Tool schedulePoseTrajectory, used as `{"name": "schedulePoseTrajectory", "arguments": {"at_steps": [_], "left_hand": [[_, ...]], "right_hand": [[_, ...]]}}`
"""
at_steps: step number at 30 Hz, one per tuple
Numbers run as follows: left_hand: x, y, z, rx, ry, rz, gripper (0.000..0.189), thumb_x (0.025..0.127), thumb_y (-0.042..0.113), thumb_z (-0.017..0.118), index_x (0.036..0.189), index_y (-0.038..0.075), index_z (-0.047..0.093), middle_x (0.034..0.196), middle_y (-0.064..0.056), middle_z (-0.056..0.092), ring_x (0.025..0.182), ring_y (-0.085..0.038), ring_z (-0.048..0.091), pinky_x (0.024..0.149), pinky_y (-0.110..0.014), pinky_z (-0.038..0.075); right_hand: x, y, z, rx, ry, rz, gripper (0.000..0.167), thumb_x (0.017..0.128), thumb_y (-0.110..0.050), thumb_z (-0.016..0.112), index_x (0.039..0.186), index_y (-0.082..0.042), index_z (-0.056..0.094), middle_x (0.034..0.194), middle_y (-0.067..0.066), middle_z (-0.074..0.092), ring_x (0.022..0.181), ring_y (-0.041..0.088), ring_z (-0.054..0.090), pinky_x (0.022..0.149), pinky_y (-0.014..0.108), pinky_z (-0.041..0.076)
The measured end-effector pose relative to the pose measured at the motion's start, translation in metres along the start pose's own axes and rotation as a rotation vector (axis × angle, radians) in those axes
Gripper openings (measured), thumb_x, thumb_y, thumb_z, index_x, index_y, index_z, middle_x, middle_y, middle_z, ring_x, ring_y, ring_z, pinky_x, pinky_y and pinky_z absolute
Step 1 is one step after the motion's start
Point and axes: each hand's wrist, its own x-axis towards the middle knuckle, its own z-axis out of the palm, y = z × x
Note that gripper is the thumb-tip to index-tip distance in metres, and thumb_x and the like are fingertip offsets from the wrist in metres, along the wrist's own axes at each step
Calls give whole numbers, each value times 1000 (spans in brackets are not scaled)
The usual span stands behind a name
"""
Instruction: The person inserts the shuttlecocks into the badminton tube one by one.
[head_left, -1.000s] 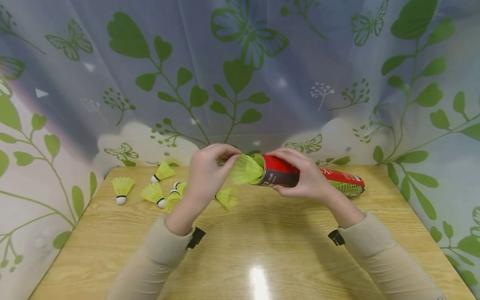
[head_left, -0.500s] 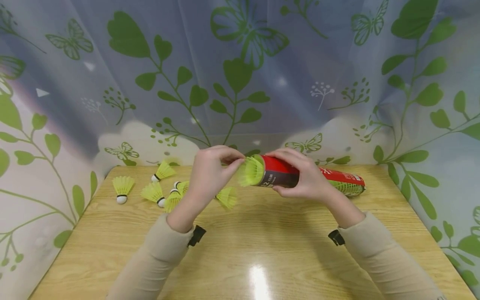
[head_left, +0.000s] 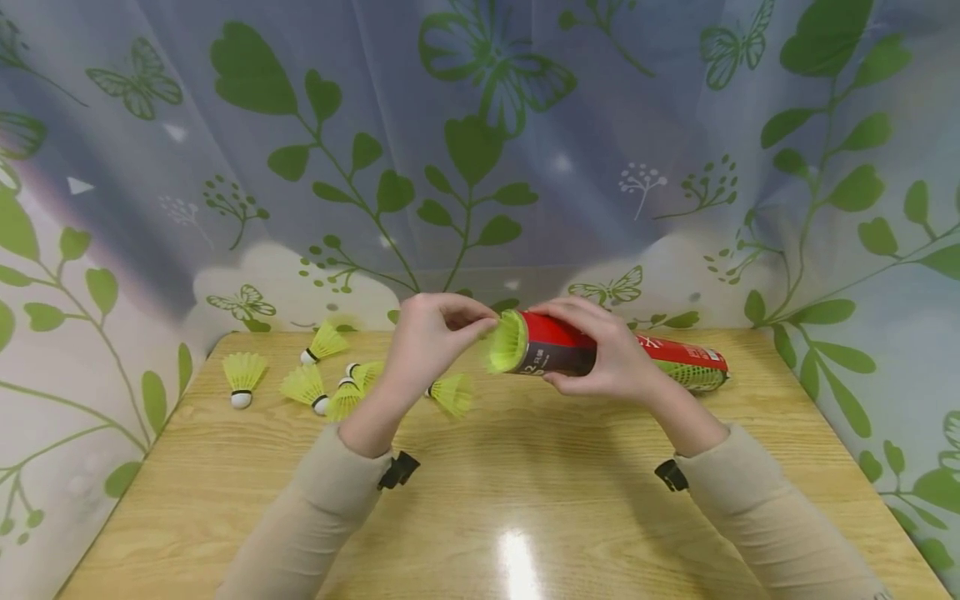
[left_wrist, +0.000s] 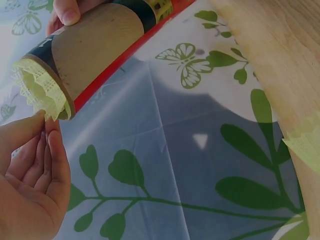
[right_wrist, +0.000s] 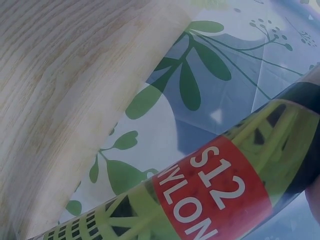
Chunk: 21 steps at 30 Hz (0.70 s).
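Left hand (head_left: 431,337) pinches the skirt rim of a yellow shuttlecock (head_left: 506,343) seated in the mouth of a red tube (head_left: 562,333).
Right hand (head_left: 615,354) curls its fingers round the tube near the far edge of the surface (head_left: 570,475); wood spreads widely toward the sleeves (head_left: 311,508); loose shuttlecocks (head_left: 243,372) lie leftward.

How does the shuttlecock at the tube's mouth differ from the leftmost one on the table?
The mouth shuttlecock pokes from the tube; the leftmost one rests on the table. The mouth shuttlecock's base is hidden; the leftmost one's shows white. Both have yellow skirts.
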Motion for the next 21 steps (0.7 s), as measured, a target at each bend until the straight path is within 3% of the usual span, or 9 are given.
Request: {"name": "schedulePoseTrajectory", "arguments": {"at_steps": [21], "left_hand": [[3,1,13,-24,17,-30,7,93,11,83,98,6,85,93,-10,83,75,-21,75,67,-27,59]], "right_hand": [[1,0,2,6,-10,12,71,76,-8,89,142,-9,64,142,14,65,121,29,62,84,35,59]]}}
